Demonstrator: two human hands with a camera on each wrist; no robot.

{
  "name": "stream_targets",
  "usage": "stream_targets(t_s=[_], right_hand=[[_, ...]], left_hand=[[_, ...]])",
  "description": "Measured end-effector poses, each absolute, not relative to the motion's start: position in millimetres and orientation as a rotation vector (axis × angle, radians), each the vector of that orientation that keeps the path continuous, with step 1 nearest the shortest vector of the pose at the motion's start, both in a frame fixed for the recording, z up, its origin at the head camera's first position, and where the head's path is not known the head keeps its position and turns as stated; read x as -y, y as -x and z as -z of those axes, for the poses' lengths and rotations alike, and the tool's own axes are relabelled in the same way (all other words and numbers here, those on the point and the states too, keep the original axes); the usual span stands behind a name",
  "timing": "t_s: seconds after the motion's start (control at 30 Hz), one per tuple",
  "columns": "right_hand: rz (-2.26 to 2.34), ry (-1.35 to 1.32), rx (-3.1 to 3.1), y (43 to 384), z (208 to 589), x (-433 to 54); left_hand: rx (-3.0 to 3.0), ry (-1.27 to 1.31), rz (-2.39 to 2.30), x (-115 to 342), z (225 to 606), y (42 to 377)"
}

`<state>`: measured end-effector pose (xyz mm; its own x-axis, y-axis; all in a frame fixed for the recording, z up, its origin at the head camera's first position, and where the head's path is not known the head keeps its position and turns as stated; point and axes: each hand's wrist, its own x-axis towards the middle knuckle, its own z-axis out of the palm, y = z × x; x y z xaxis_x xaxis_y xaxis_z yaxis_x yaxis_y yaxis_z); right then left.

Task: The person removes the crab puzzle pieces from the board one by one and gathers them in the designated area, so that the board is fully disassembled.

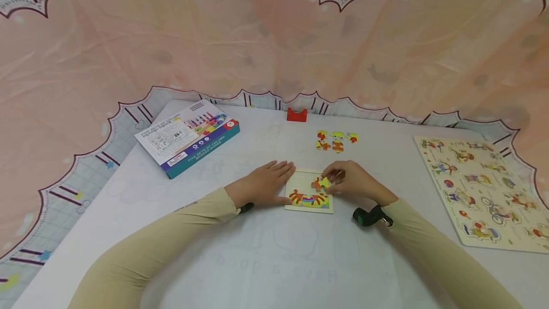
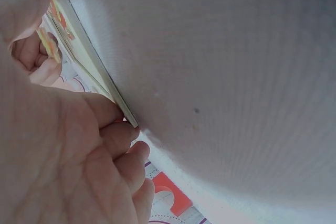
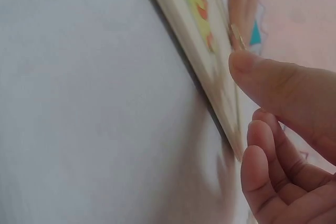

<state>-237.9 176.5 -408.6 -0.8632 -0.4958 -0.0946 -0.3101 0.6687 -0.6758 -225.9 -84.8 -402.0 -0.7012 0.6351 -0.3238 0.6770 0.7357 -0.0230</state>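
A small wooden puzzle tray (image 1: pixel 309 211) lies on the white table, its lower part filled with joined pieces showing an orange-striped animal and a rainbow (image 1: pixel 308 199). My left hand (image 1: pixel 267 183) rests along the tray's left side, thumb near the lower left corner and fingertips near the upper left one. Over the tray's right half, my right hand (image 1: pixel 349 178) pinches an orange and yellow jigsaw piece (image 1: pixel 320 184) between thumb and fingers. In the right wrist view the piece (image 3: pixel 238 36) shows edge-on above the thumb tip.
Several loose jigsaw pieces (image 1: pixel 337 147) lie behind the tray. Farther back stands a red notched block (image 1: pixel 297 115). At the left is a boxed beaded toy set (image 1: pixel 188 137); at the right lies a large picture board (image 1: pixel 484 194). A patterned curtain (image 1: pixel 274 46) closes off the back.
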Motion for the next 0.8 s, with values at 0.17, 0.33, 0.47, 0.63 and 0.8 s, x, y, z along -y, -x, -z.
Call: stream_targets(t_s=[0.17, 0.33, 0.47, 0.63, 0.8], right_hand=[[1.048, 0.635, -2.658, 244.3, 404.2, -194.4], [1.094, 0.554, -2.706, 256.9, 397.0, -216.7], [1.100, 0.462, -2.738, 269.6, 392.4, -233.2], [1.055, 0.341, -2.758, 284.6, 392.6, -247.2], [1.048, 0.284, -2.758, 298.7, 400.4, -256.4]], left_hand=[[-2.649, -1.035, 0.202, 84.9, 402.4, 225.7], [-2.661, -1.045, 0.196, 86.0, 403.5, 226.0], [-2.665, -1.047, 0.196, 86.7, 404.7, 226.8], [-2.664, -1.048, 0.193, 86.7, 405.7, 227.8], [-2.662, -1.040, 0.177, 85.8, 406.8, 228.0]])
